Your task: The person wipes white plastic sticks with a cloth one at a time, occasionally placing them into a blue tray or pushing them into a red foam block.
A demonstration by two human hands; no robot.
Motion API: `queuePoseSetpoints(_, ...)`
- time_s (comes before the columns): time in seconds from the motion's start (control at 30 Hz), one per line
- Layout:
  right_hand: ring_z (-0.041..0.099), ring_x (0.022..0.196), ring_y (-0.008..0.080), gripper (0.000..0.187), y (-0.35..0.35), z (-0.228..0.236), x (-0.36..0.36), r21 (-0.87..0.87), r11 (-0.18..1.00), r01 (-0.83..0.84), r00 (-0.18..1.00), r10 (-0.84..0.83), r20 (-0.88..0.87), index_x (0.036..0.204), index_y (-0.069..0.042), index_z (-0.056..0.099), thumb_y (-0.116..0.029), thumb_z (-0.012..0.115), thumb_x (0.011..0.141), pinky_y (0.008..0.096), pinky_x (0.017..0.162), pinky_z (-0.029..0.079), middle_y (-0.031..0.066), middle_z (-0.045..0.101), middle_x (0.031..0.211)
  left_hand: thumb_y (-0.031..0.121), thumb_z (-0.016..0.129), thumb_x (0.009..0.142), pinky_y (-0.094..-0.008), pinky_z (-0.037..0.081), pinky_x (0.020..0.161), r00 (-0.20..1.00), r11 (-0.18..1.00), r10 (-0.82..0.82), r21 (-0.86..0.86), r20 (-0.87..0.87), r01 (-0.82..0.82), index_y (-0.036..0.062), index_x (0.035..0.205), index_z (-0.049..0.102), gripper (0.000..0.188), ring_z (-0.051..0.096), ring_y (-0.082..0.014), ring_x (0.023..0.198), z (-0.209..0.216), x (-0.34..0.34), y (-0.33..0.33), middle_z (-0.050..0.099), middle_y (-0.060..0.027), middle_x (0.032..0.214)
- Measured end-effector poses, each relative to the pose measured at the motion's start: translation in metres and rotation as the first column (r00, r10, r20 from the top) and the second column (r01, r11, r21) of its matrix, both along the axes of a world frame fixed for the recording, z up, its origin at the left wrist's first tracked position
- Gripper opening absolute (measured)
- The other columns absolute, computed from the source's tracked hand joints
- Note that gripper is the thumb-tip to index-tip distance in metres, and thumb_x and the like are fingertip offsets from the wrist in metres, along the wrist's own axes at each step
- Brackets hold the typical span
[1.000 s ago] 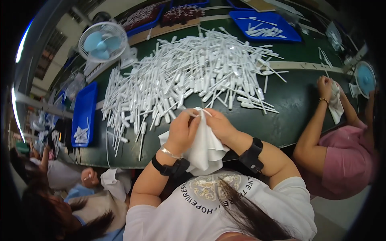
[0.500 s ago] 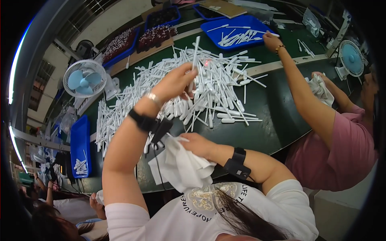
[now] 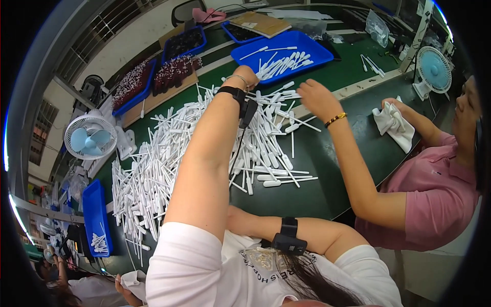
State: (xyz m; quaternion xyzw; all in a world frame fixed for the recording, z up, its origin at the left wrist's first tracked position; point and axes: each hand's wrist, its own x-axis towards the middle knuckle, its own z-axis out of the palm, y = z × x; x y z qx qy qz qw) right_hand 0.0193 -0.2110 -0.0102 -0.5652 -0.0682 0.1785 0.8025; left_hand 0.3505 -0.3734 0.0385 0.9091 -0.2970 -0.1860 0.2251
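My left hand (image 3: 246, 75) is stretched far forward, beside the near left rim of a blue tray (image 3: 325, 49) with several white plastic droppers (image 3: 286, 65) inside. Its fingers are turned away from view, so I cannot make out whether they hold a dropper. Below that arm spreads a big loose heap of white droppers (image 3: 169, 148) on the dark green table. Close to my body, my right hand (image 3: 239, 221) is closed on a white cloth (image 3: 234, 244), both partly covered by my left upper arm.
On the right, a co-worker's hand (image 3: 319, 100) reaches to the heap's edge; the other holds a white cloth (image 3: 396, 125). Fans stand left (image 3: 89, 139) and right (image 3: 433, 69). A narrow blue tray (image 3: 92, 204) with droppers lies left; trays of dark red pieces (image 3: 130, 87) sit behind.
My left hand moved forward from above the heap to the blue tray; the dropper it held upright is out of sight. The co-worker's hand moved from the tray back to the heap.
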Motion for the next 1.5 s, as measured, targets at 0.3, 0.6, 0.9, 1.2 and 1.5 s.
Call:
queuePoseSetpoints(0.3, 0.051, 0.076, 0.0124, 0.023, -0.004, -0.002, -0.002, -0.164, 0.985, 0.054, 0.998, -0.046, 0.053, 0.097, -0.001, 0.056, -0.018, 0.051, 0.082, 0.0267, 0.071, 0.041, 0.0072, 0.060, 0.084, 0.015, 0.059, 0.076, -0.0259, 0.046, 0.071, 0.980, 0.839, -0.023, -0.536, -0.197, -0.088, -0.0012, 0.104, 0.053, 0.033, 0.056, -0.0155, 0.086, 0.042, -0.056, 0.102, 0.057, -0.0098, 0.092)
queuePoseSetpoints(0.6, 0.049, 0.072, 0.0072, 0.022, 0.001, -0.002, -0.002, -0.149, 0.973, -0.175, 0.983, 0.181, 0.027, 0.092, -0.001, 0.056, -0.021, 0.052, 0.083, 0.0233, 0.065, 0.041, 0.0022, 0.056, 0.078, 0.020, 0.058, 0.076, -0.0248, 0.046, 0.055, 0.981, 0.999, -0.047, -0.013, -0.186, 0.046, 0.0002, 0.082, 0.060, 0.021, 0.058, -0.0134, 0.059, 0.058, -0.184, 0.243, 0.059, -0.0066, 0.065)
queuePoseSetpoints(0.9, 0.049, 0.070, 0.0028, 0.020, -0.002, 0.005, -0.001, -0.077, 0.963, -0.256, 0.966, 0.252, -0.065, 0.094, -0.003, 0.055, -0.020, 0.050, 0.085, 0.0192, 0.063, 0.041, -0.0021, 0.055, 0.079, 0.025, 0.062, 0.072, -0.0279, 0.044, 0.045, 0.937, 0.998, -0.065, 0.037, 0.344, 0.056, 0.0011, 0.071, 0.057, 0.025, 0.055, -0.0161, 0.045, -0.014, -0.192, 0.254, 0.059, -0.0098, 0.062)
queuePoseSetpoints(1.2, 0.052, 0.073, 0.0064, 0.020, -0.013, 0.018, -0.006, -0.069, 0.948, -0.310, 0.948, 0.313, 0.052, 0.098, -0.003, 0.055, -0.016, 0.051, 0.084, 0.0230, 0.065, 0.044, 0.0018, 0.056, 0.084, 0.015, 0.059, 0.077, -0.0181, 0.035, 0.036, 0.740, 0.692, 0.162, -0.459, -0.653, -0.557, 0.0068, 0.078, 0.046, 0.015, 0.045, -0.0064, 0.041, 0.030, -0.259, 0.338, 0.057, -0.0053, 0.063)
queuePoseSetpoints(1.5, 0.056, 0.091, 0.0217, 0.038, -0.012, 0.015, -0.003, 0.601, 0.798, -0.052, 0.924, 0.266, -0.273, 0.110, -0.003, 0.047, -0.032, 0.041, 0.086, 0.0350, 0.078, 0.047, 0.0110, 0.056, 0.102, 0.010, 0.058, 0.078, -0.0158, 0.035, 0.037, 0.691, 0.234, 0.005, -0.671, -0.723, -0.704, 0.0077, 0.079, 0.045, 0.013, 0.046, -0.0057, 0.046, 0.021, -0.342, 0.374, 0.057, -0.0066, 0.066)
